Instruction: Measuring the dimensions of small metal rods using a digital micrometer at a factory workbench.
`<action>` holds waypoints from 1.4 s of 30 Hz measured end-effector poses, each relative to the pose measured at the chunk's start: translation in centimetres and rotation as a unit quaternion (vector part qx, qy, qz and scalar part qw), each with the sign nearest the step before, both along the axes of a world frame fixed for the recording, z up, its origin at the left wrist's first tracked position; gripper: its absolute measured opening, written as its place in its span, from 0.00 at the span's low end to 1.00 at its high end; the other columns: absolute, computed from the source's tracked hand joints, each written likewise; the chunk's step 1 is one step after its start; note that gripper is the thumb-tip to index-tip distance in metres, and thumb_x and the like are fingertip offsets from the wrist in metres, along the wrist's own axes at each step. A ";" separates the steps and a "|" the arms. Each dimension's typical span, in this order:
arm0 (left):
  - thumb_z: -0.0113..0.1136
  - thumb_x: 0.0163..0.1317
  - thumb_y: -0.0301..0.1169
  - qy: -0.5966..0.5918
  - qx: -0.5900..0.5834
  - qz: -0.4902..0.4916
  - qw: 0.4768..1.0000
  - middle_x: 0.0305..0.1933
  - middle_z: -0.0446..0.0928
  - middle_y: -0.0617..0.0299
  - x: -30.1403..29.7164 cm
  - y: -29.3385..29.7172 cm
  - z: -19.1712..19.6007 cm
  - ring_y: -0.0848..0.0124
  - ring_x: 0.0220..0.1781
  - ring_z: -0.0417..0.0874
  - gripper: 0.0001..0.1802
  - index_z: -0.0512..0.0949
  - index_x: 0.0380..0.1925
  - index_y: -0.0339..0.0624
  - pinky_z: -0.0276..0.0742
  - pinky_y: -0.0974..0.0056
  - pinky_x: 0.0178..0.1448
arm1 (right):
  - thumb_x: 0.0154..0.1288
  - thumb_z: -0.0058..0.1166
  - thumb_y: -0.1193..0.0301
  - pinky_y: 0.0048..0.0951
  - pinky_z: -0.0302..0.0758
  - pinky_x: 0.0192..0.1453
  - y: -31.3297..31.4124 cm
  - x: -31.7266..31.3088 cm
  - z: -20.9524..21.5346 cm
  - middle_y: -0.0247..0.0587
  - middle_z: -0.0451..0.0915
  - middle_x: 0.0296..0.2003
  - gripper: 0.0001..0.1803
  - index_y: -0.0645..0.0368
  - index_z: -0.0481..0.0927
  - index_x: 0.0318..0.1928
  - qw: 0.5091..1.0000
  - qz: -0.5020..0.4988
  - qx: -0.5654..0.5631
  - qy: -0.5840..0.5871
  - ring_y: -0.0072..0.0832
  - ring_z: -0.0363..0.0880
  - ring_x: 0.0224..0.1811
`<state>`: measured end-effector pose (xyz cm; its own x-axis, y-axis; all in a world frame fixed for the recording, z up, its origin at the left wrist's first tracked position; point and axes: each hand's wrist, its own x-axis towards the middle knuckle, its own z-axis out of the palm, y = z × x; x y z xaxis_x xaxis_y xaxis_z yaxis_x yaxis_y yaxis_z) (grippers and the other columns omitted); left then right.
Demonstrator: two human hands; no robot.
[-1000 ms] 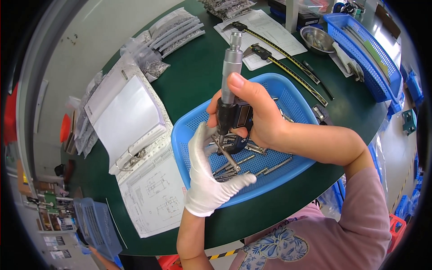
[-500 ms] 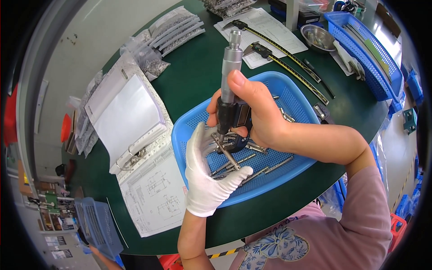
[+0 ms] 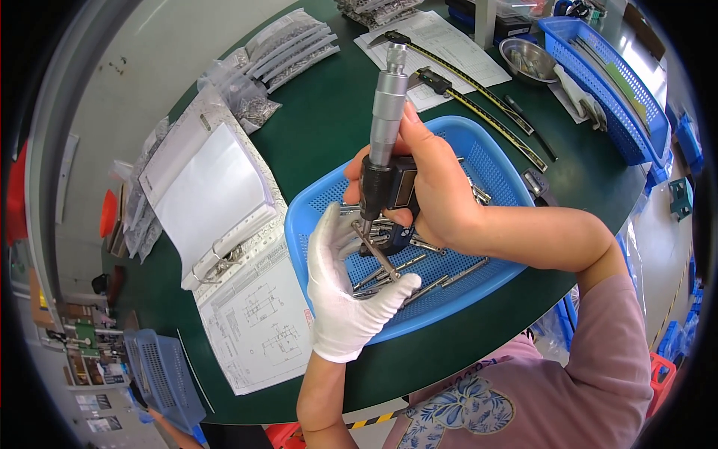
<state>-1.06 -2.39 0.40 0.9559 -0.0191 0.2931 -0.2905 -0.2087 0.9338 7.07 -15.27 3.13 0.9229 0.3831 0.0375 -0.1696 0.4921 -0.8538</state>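
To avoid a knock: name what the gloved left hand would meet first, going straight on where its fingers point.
Probably the blue basket's far wall, with the right hand close beside that line. Height is unclear, so the left hand may pass above.

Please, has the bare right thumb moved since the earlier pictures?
Yes. The bare right thumb has moved up and slightly right, toward the nearer black-and-yellow digital caliper lying on the green table.

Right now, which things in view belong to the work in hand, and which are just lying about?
In use:
micrometer in the right hand;
metal pin in the gloved left hand;
blue basket of similar pins below.

Apparently just lying about:
two calipers;
metal bowl;
open binder;
bagged parts.
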 end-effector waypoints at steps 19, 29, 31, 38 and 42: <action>0.74 0.31 0.35 -0.009 -0.030 -0.038 0.999 0.50 0.65 0.51 0.0 -0.1 0.1 0.63 0.53 0.68 0.54 0.50 0.57 0.33 0.59 0.59 0.57 | 0.56 0.31 0.42 0.17 0.58 0.13 -0.3 0.2 0.3 0.49 0.76 0.23 0.36 0.66 0.74 0.29 0.998 0.002 0.035 0.044 0.21 0.68 0.14; 0.74 0.31 0.36 -0.002 -0.039 -0.053 0.998 0.50 0.66 0.52 0.1 0.1 -0.1 0.64 0.52 0.68 0.54 0.51 0.57 0.34 0.60 0.59 0.56 | 0.53 0.40 0.39 0.15 0.57 0.12 -0.1 0.2 0.2 0.47 0.76 0.22 0.35 0.64 0.73 0.27 0.999 -0.009 -0.004 0.039 0.19 0.67 0.14; 0.74 0.31 0.36 -0.004 -0.032 -0.054 0.998 0.50 0.66 0.52 0.0 0.0 0.0 0.64 0.52 0.68 0.54 0.51 0.57 0.34 0.60 0.59 0.56 | 0.53 0.41 0.40 0.15 0.56 0.12 -0.3 0.2 0.2 0.47 0.75 0.22 0.34 0.64 0.73 0.27 0.999 -0.001 -0.008 0.040 0.19 0.66 0.13; 0.73 0.33 0.35 0.014 -0.037 -0.036 0.999 0.50 0.66 0.52 0.0 -0.1 0.1 0.64 0.52 0.68 0.52 0.52 0.56 0.33 0.61 0.60 0.56 | 0.54 0.39 0.40 0.16 0.56 0.12 -0.2 0.1 0.2 0.47 0.75 0.22 0.34 0.64 0.73 0.27 0.999 -0.011 -0.007 0.053 0.18 0.65 0.12; 0.73 0.34 0.35 0.008 -0.022 -0.028 0.999 0.49 0.66 0.51 -0.2 0.1 -0.1 0.64 0.52 0.68 0.51 0.52 0.56 0.32 0.61 0.60 0.57 | 0.55 0.38 0.41 0.16 0.56 0.13 0.1 0.1 0.1 0.46 0.76 0.22 0.33 0.64 0.73 0.27 0.999 -0.013 -0.013 0.051 0.18 0.64 0.12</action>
<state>-1.22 -2.29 0.34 0.9583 -0.0605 0.2793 -0.2854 -0.1518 0.9463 7.13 -15.20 3.23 0.9311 0.3585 -0.0669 -0.2438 0.4755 -0.8453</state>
